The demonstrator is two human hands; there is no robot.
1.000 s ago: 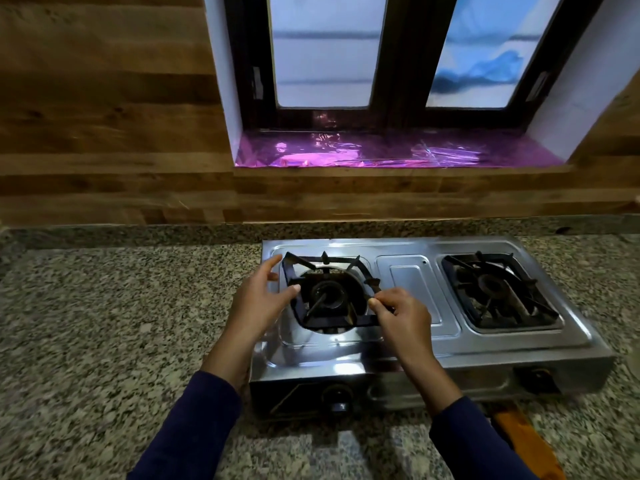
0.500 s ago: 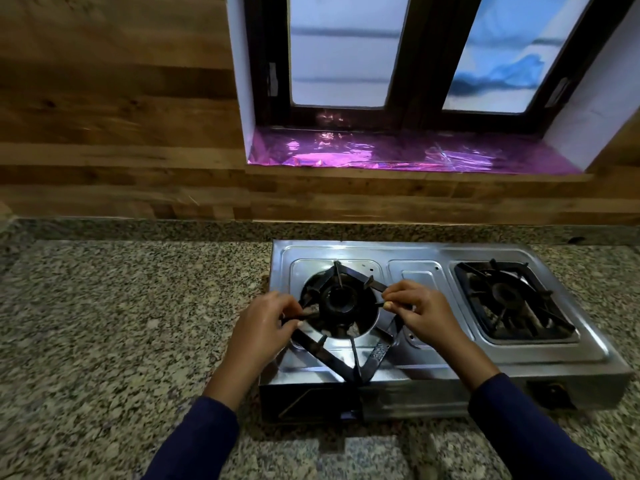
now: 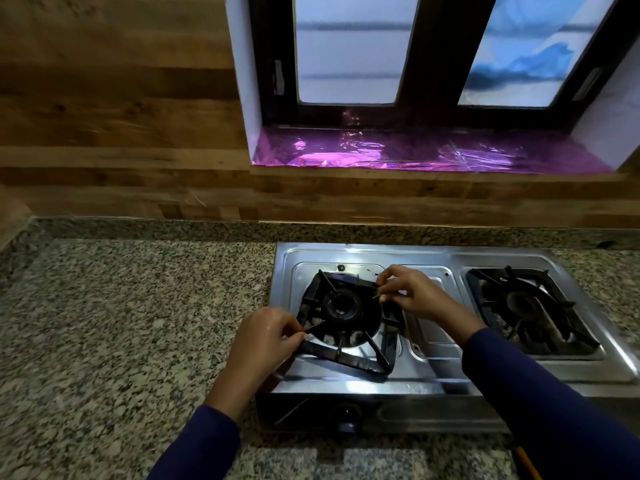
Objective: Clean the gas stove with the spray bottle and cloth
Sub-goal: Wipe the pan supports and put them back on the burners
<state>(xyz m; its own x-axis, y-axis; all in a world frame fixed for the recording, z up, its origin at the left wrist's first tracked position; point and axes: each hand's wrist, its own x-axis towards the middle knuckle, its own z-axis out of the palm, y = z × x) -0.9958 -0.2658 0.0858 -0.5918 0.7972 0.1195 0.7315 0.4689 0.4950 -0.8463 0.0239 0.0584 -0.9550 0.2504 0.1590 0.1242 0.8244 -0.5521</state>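
**Both hands on the left pan support**

The steel gas stove (image 3: 433, 379) sits on the speckled granite table (image 3: 121, 323) below the window (image 3: 433, 53). Its black left pan support (image 3: 346, 358) lies skewed over the left burner (image 3: 343, 306). The left hand (image 3: 266, 337) pinches its near-left corner; the right hand (image 3: 412, 292) pinches its far-right edge. The right pan support (image 3: 533, 310) sits square on its burner.

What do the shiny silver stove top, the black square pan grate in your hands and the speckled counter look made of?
Silver stove top: likely stainless steel, polished, since it mirrors the window light. Black square pan grate: probably cast iron or enamelled steel, matte and dark. Speckled counter: looks like polished granite, with grey-black flecks.
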